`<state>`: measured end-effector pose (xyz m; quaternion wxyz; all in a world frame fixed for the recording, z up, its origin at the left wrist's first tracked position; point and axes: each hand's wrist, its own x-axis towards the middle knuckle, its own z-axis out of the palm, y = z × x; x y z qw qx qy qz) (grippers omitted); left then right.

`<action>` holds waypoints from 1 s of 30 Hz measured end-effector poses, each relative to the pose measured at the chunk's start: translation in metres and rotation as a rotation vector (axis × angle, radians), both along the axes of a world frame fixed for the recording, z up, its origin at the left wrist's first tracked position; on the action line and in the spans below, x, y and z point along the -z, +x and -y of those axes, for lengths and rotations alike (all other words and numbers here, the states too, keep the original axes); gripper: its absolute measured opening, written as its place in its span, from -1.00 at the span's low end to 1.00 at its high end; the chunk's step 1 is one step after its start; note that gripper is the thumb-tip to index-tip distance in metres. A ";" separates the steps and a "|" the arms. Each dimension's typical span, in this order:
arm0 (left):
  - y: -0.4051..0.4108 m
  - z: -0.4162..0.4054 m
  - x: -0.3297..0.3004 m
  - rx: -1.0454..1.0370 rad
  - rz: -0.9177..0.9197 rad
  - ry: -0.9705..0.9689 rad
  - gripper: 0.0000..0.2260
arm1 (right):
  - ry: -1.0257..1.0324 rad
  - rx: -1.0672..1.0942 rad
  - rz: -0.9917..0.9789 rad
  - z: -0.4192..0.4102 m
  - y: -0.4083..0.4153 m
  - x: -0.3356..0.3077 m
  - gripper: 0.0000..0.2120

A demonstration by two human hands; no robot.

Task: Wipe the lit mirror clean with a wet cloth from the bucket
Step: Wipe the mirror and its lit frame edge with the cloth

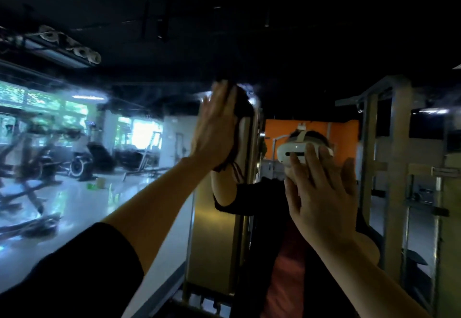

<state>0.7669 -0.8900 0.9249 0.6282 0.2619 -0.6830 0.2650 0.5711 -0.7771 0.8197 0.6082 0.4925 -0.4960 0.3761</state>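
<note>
Dark gym space fills the view, and almost all of it is seen as a reflection in the big mirror (104, 192), which covers the wall in front of the person. Its glass looks smeared and hazy, with pale streaks along the upper part near the black ceiling; on the left side it reflects bright windows, a shiny floor and blurred exercise machines (37, 158), and on the right side a metal rack (396, 167) and an orange wall (282, 130). A gold-coloured pillar (214, 230) stands reflected in the middle. The person's own reflection, with a white headset (294, 153), appears behind the right hand. The left hand (217, 130) is raised high with straight fingers and presses a dark cloth (243, 110) flat against the glass; the cloth shows only as a dark bunch beside the palm, and thin threads hang down at the wrist. The right hand (321, 197) is spread, fingers apart and pointing up, with its palm turned toward the mirror; I cannot tell if it touches the glass.
</note>
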 end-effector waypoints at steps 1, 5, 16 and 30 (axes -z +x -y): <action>0.011 0.007 -0.011 0.001 -0.145 0.105 -0.51 | -0.002 -0.012 0.016 0.000 0.001 0.000 -0.58; -0.002 -0.005 -0.037 -0.011 -0.390 0.269 -0.52 | -0.019 -0.068 0.058 0.003 0.007 -0.001 -0.57; -0.018 -0.018 -0.008 0.059 0.143 0.019 -0.52 | 0.057 -0.030 0.067 -0.012 0.010 0.000 -0.56; 0.145 0.075 0.074 -0.085 -0.037 0.258 -0.50 | 0.172 -0.006 -0.070 0.053 0.103 -0.022 -0.53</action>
